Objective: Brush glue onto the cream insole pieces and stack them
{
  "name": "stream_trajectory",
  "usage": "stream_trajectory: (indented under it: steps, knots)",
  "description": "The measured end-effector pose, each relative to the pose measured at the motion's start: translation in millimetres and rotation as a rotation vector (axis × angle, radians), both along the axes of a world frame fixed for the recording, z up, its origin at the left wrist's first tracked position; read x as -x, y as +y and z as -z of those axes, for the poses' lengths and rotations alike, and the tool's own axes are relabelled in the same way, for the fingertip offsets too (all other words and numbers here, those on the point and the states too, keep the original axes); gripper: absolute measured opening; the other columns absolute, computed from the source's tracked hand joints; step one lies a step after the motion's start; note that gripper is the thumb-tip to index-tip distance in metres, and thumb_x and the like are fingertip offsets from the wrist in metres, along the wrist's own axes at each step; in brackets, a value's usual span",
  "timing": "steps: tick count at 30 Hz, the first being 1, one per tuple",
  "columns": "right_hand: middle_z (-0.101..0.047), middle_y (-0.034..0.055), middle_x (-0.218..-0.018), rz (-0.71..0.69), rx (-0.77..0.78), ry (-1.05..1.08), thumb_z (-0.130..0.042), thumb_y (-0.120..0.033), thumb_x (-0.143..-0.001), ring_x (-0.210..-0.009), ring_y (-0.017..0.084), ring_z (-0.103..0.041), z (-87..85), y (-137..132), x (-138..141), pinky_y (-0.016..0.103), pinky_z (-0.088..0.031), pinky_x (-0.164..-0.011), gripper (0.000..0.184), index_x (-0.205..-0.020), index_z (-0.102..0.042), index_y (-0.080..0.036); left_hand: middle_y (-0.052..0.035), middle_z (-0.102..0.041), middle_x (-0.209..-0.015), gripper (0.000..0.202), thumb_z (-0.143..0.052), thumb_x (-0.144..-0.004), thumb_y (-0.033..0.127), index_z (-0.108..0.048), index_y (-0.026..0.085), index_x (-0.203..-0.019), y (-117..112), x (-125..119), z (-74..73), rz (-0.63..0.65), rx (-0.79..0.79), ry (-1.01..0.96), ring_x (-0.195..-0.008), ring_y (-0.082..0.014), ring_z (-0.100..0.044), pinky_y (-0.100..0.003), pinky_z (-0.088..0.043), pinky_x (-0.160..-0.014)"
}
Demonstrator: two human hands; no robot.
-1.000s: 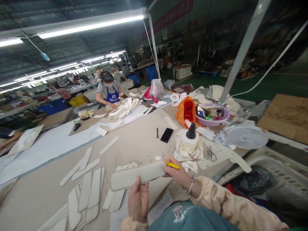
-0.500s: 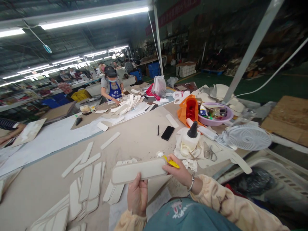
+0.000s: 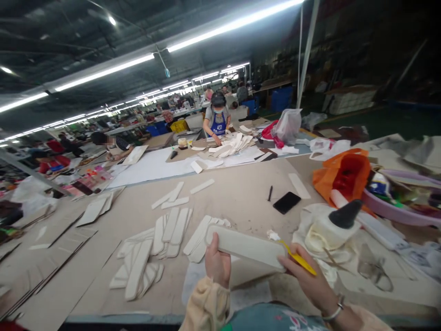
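A long pale panel with rounded ends is held up over the near side of the table. My left hand is closed on its left end, thumb on top. At the panel's right end, my right hand touches the edge with its fingertips. The same hand is closed round a slim yellow tool, whose exact kind I cannot make out. Just past the tool's tip lies a small crumpled white scrap. A fanned stack of similar panels lies left of the held one.
More loose pale strips spread across the left. A black phone lies beyond my right hand. Right of it are a white bottle with a black nozzle, an orange bag and a purple basin. Across the table a co-worker handles pieces.
The view has swung left, so the table's contents appear further right. The panel now tilts down toward its right end, and my left hand has shifted to its left end.
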State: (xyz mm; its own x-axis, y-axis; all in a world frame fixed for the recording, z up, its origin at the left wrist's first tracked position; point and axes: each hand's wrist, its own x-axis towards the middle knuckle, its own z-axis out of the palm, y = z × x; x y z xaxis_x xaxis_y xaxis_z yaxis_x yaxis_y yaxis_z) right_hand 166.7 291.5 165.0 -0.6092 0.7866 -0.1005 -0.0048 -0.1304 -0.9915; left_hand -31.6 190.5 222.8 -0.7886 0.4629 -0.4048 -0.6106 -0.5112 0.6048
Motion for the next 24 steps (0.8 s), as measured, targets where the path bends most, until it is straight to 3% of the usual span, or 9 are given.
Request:
stream_trajectory:
  steps: [8,24]
  knots:
    - [-0.038,-0.0051,-0.068,0.051,-0.171,-0.049,-0.065,-0.037,-0.075,-0.062,0.013,-0.041,-0.8,-3.1,-0.7,0.024,-0.038,-0.056,0.029,-0.076,-0.039,-0.024,-0.0093,-0.070,-0.094,0.017,-0.064,-0.076,0.014,-0.063,0.013,-0.094,-2.9,7.1,8.8,-0.116,0.097,0.055,-0.093,-0.0195,-0.066,-0.031,-0.053,-0.083]
    - [-0.040,-0.0046,-0.064,0.070,-0.133,-0.093,-0.063,-0.048,-0.073,-0.058,0.014,-0.043,-8.5,-5.5,-0.4,0.026,-0.039,-0.052,0.036,-0.074,-0.036,-0.024,-0.0053,-0.069,-0.089,0.021,-0.065,-0.074,0.010,-0.062,0.015,-0.094,-3.8,13.4,15.2,-0.099,0.105,0.109,-0.082,-0.0152,-0.066,-0.027,-0.055,-0.076]
